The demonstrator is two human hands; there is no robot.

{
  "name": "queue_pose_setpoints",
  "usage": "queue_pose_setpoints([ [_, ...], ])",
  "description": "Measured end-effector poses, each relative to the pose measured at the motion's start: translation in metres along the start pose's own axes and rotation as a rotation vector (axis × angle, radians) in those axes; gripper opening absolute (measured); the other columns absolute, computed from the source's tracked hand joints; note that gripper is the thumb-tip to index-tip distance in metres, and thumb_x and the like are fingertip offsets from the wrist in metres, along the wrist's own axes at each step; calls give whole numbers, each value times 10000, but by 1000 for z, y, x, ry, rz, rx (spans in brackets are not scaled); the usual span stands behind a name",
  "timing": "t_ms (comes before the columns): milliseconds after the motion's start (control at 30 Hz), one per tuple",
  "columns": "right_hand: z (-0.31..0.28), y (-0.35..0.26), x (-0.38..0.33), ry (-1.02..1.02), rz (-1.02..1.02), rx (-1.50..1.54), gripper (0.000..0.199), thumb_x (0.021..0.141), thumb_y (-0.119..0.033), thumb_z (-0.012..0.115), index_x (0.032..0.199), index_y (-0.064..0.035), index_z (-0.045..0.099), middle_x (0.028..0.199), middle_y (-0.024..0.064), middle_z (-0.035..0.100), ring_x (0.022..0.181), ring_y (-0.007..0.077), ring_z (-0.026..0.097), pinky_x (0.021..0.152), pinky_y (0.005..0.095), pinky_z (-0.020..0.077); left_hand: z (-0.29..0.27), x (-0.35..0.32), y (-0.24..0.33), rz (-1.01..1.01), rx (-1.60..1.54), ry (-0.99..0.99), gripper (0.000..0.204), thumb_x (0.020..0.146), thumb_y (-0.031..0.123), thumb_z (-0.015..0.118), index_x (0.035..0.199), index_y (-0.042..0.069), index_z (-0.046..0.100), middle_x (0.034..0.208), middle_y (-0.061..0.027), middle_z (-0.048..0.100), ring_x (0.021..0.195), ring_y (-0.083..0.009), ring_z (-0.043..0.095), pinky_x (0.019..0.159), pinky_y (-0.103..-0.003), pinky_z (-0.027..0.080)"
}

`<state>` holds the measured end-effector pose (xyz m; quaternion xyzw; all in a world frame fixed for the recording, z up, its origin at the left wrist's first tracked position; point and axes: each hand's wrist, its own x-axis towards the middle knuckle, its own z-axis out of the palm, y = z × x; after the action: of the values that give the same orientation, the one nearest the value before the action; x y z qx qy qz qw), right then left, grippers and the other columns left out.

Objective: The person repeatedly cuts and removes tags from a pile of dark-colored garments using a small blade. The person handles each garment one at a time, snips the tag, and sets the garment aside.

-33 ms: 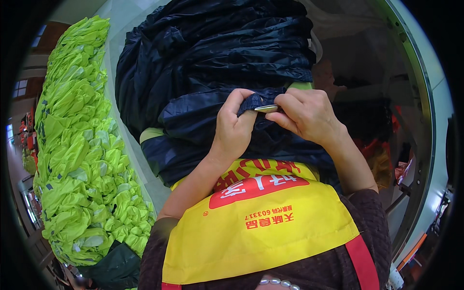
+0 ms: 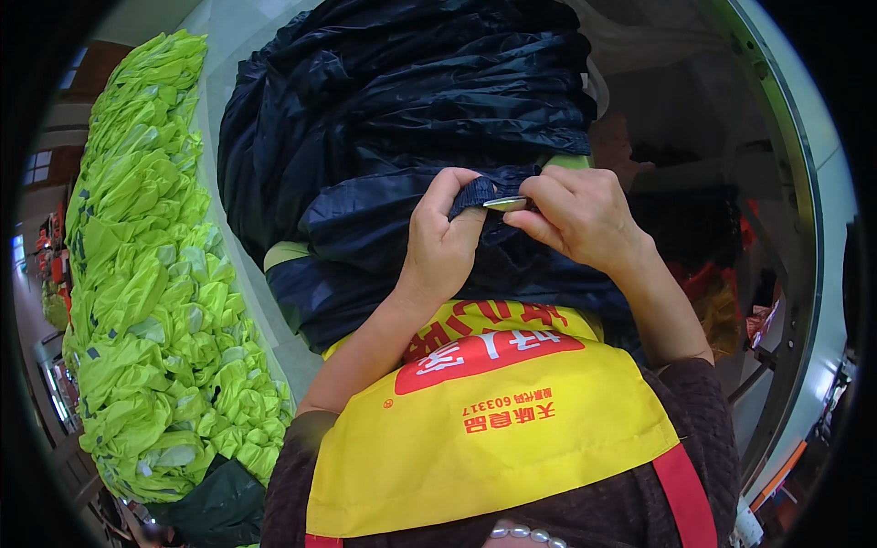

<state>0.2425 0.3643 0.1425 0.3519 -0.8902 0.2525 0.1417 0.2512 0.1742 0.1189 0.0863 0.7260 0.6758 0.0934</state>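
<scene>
My left hand (image 2: 445, 236) is closed on the gathered, elastic-looking cuff (image 2: 472, 196) of a dark navy garment, with the cuff looped over its fingers. Close beside it, my right hand (image 2: 577, 216) grips a small pointed metal blade (image 2: 505, 204), whose tip reaches to the cuff edge. Its handle is hidden inside my fingers, so the exact kind of tool does not show. Under and beyond both hands lies a large heap of shiny navy garments (image 2: 411, 100), folded in long layers. Lime-green fabric (image 2: 286, 254) peeks out at the heap's left side.
A tall pile of bright lime-green garments (image 2: 155, 274) runs along the left, with a dark green cloth (image 2: 215, 507) at its near end. I wear a yellow apron (image 2: 484, 438) with red straps. A metal-edged table rim (image 2: 808, 228) curves along the right.
</scene>
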Motion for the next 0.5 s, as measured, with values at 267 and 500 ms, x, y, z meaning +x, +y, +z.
queue_pose_setpoints([
  [267, 0, -13, -3, 96, 457, 770, 212, 801, -179, 700, 873, -23, 576, 654, 30, 521, 560, 100, 475, 493, 211, 372, 3, 0, 2, -14, 16, 16, 135, 853, 47, 519, 979, 1, 535, 845, -76, 565, 774, -135, 538, 689, -243, 435],
  [500, 8, 5, 9, 414, 462, 679, 169, 822, -173, 673, 891, -28, 624, 739, 8, 571, 631, 75, 505, 561, 194, 389, -4, 1, 4, 85, -12, 85, 147, 933, 107, 463, 1010, 17, 550, 893, -64, 609, 842, -134, 564, 783, -244, 442],
])
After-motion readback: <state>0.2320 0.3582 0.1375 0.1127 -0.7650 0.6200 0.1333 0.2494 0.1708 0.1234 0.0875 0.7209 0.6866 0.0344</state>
